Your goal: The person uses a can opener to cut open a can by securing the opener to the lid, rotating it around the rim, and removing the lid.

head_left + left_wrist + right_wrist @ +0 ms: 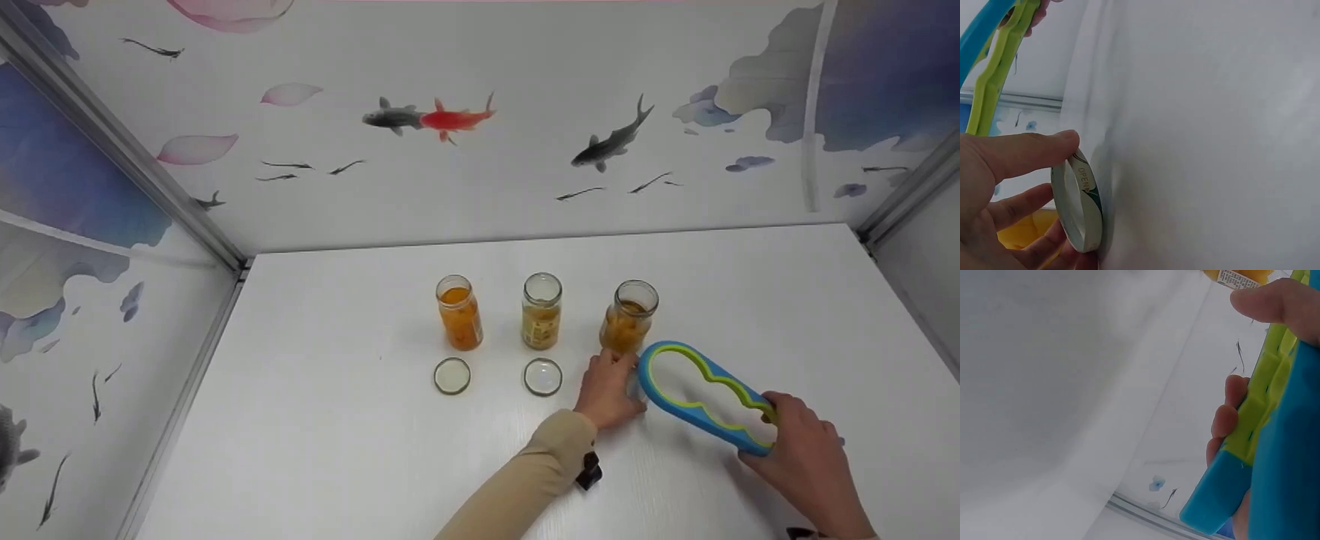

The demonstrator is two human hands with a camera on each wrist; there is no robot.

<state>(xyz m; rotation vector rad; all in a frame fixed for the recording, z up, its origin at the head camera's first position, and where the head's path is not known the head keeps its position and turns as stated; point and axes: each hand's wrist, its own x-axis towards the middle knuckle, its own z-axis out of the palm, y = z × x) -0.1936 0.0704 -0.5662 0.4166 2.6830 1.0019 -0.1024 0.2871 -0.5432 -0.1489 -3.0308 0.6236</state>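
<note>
Between the thumb and fingers of my left hand (611, 391) is a jar lid (1079, 205) with "OPEN" printed on its rim, held close over the table. Just beyond that hand stands an uncapped glass jar (628, 319) with orange-yellow contents. My right hand (806, 454) grips one end of a blue and green jar opener (694, 409), whose wavy inner opening shows. The opener's far end reaches toward the left hand and the jar. In the right wrist view, fingers (1224, 419) curl round the opener's body.
Two more uncapped jars stand left of the first: a middle jar (541, 315) with pale yellow contents and a left jar (460, 315) with orange contents. A lid (452, 376) and another lid (543, 376) lie flat before them on the white table (315, 420). A printed wall (525, 187) rises behind.
</note>
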